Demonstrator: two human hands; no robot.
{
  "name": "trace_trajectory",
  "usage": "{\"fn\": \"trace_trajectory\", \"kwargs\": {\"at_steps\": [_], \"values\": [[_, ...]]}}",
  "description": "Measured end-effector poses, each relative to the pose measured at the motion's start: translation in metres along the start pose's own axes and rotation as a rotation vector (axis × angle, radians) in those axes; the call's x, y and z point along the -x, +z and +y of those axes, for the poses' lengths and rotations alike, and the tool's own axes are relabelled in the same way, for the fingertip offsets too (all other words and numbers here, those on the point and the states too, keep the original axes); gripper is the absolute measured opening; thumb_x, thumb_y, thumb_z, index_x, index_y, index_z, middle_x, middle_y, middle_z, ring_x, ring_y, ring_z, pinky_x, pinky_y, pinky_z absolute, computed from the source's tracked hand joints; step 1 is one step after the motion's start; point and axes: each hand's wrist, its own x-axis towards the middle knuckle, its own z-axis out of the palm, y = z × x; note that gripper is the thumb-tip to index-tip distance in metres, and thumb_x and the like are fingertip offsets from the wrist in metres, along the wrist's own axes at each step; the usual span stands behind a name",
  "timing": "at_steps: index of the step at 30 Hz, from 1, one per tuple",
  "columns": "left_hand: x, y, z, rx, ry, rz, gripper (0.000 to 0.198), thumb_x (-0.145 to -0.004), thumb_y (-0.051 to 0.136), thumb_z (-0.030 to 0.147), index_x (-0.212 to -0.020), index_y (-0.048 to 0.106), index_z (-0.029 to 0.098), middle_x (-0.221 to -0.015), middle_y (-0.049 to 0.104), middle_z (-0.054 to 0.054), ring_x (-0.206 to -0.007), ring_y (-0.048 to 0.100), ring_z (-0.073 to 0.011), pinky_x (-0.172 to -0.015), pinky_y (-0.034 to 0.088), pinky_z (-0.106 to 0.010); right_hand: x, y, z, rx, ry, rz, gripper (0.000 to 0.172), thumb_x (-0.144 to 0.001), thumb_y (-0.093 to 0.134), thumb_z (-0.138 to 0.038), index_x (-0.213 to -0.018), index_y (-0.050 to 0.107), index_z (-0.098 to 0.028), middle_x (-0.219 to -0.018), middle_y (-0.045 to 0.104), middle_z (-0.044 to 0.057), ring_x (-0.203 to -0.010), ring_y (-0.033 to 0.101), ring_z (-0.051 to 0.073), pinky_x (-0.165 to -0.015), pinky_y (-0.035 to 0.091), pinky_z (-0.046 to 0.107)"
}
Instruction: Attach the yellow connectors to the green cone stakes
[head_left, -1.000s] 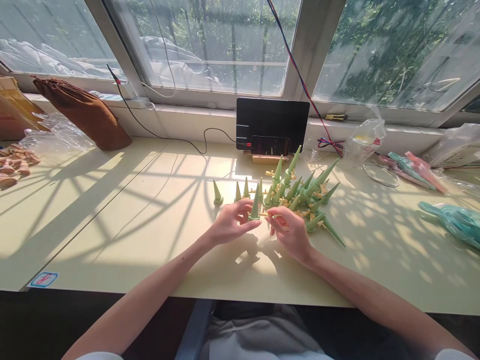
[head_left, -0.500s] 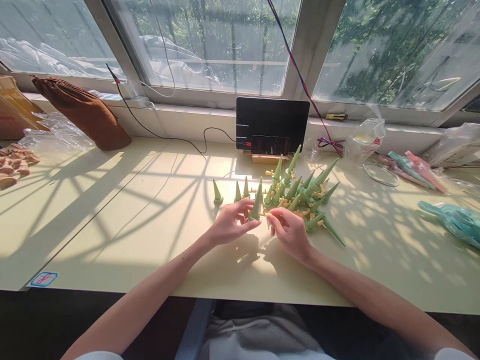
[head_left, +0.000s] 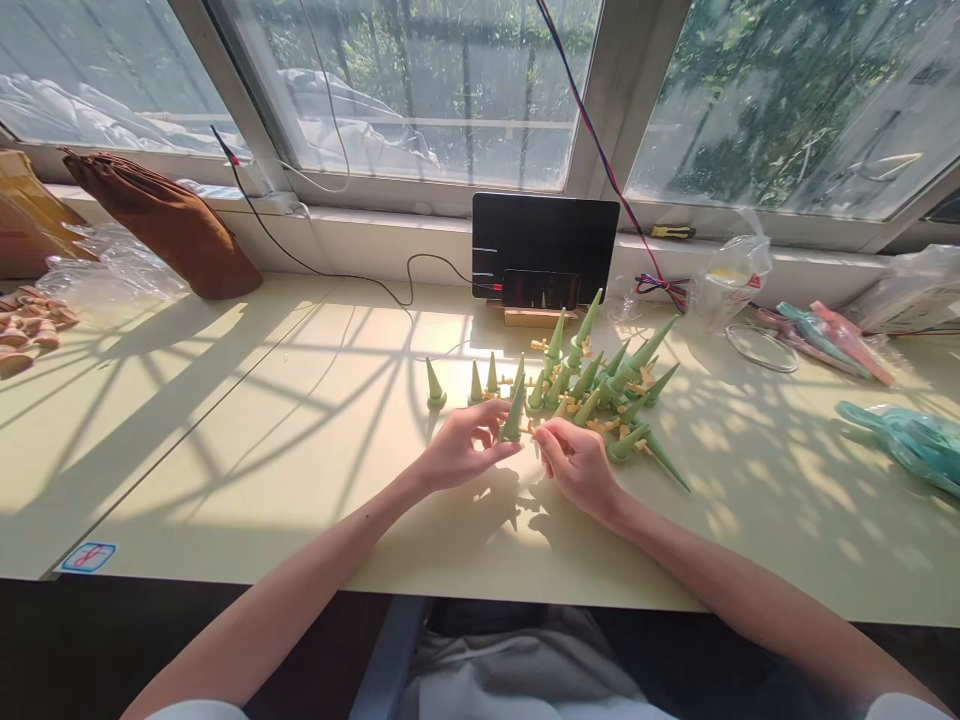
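Observation:
Between the thumb and fingers of my left hand [head_left: 465, 445] is a green cone [head_left: 514, 412], held upright above the table. My right hand [head_left: 577, 462] pinches a small yellowish peg-like piece [head_left: 528, 430] at the cone's right side; its end is hidden by my fingertips. Just behind my hands lies a pile of similar green cones [head_left: 592, 375], pointing in various directions, many with small yellowish pieces on them. A single green cone [head_left: 435, 384] stands upright to the left, and a few more stand in a row behind my left hand.
A black tablet [head_left: 546, 235] and a phone [head_left: 540, 289] lean on a wooden stand at the back. A brown drawstring bag [head_left: 172, 235] stands back left. A bagged cup [head_left: 727, 285] and teal plastic-wrapped items [head_left: 904, 440] lie right. Wooden pieces [head_left: 30, 325] sit far left.
My right hand has shifted slightly and turned at the peg-like piece, its fingers closing nearer the cone. My left hand and the cone have barely moved.

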Motion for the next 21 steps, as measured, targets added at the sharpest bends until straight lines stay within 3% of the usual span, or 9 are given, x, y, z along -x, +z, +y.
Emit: {"fn": "trace_trajectory", "kwargs": {"at_steps": [4,11,18,21], "values": [[0.0,-0.0005,-0.0014,0.001,0.014,0.009,0.033,-0.085,0.069,0.033,-0.114,0.061,0.018,-0.098,0.068,-0.007,-0.086,0.067,-0.0178,-0.07,0.06,-0.029,0.0007,0.0001,-0.0012,-0.004,0.005,-0.031,0.029,-0.097,0.051,-0.041,-0.078,0.053,-0.02,-0.055,0.047,-0.005,-0.049,0.045,0.011,-0.049,0.035,0.024],[0.0002,-0.001,-0.0008,0.003,0.055,-0.021,0.029,-0.086,0.067,0.031,-0.112,0.062,0.017,-0.103,0.066,-0.007,-0.084,0.067,-0.0173,-0.067,0.059,-0.029,0.0004,0.0017,0.0024,0.067,-0.025,-0.017,0.047,-0.099,0.047,-0.04,-0.058,0.034,-0.021,-0.05,0.036,-0.006,-0.048,0.034,0.009,-0.049,0.027,0.025],[0.0005,0.0,0.0003,0.008,0.045,-0.022,0.031,-0.086,0.068,0.032,-0.112,0.063,0.017,-0.1,0.067,-0.007,-0.084,0.067,-0.0179,-0.069,0.06,-0.031,-0.0004,-0.0003,0.0021,0.06,-0.012,-0.014,0.046,-0.1,0.042,-0.044,-0.062,0.051,-0.019,-0.045,0.038,-0.006,-0.044,0.037,0.01,-0.048,0.031,0.025],[0.0003,0.0001,-0.0004,0.004,0.033,0.006,0.031,-0.086,0.068,0.032,-0.112,0.062,0.017,-0.1,0.067,-0.007,-0.085,0.067,-0.0182,-0.069,0.06,-0.031,0.0008,-0.0009,0.0007,-0.005,0.019,-0.011,0.03,-0.097,0.05,-0.045,-0.084,0.059,-0.019,-0.05,0.047,-0.006,-0.045,0.043,0.01,-0.047,0.035,0.024]]}}
